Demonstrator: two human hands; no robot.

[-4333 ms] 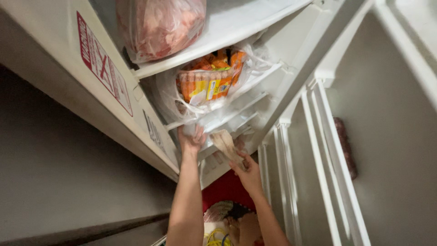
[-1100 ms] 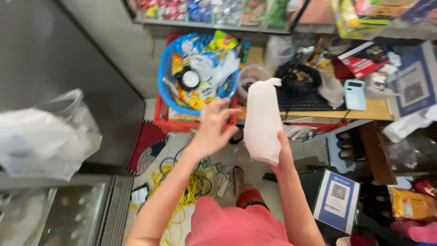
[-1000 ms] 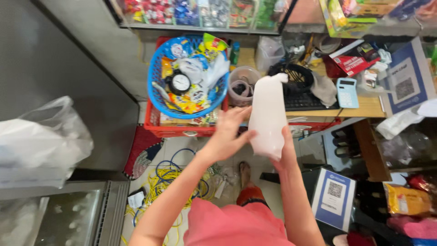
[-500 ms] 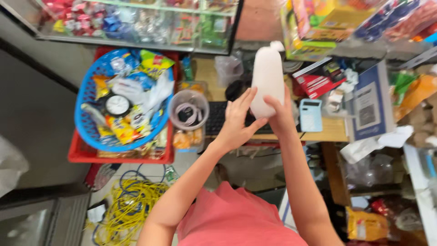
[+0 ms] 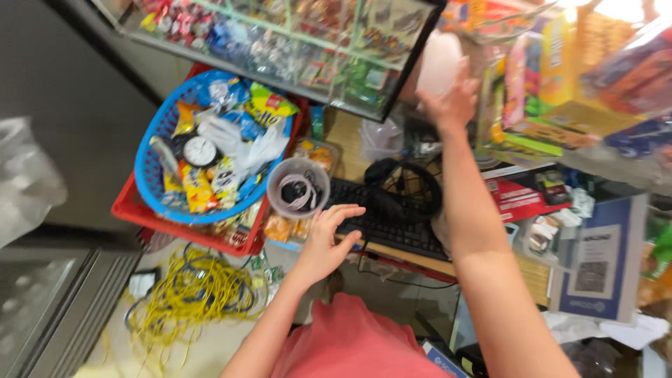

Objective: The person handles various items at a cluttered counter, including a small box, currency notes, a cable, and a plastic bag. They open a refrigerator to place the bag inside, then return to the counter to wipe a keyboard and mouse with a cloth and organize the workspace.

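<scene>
My right hand (image 5: 451,101) is raised far forward and grips a white frozen bag (image 5: 439,64) from below, up by the glass display case (image 5: 294,49). My left hand (image 5: 327,238) is lower, fingers spread and holding nothing, hovering near the front edge of a black keyboard (image 5: 381,217) on the wooden counter (image 5: 346,133). A clear plastic tub (image 5: 297,187) with coiled cords stands just left of that hand.
A blue basket (image 5: 157,147) of snack packets and a small clock rests on a red crate (image 5: 140,210). Black headphones (image 5: 406,192) lie on the keyboard. Yellow cable (image 5: 189,294) is tangled on the floor. Boxes (image 5: 560,77) crowd the right; a freezer lid (image 5: 42,308) sits low left.
My left hand has let go of the white bag and dropped toward the keyboard. My right hand has lifted the bag higher and farther forward. The view swung right.
</scene>
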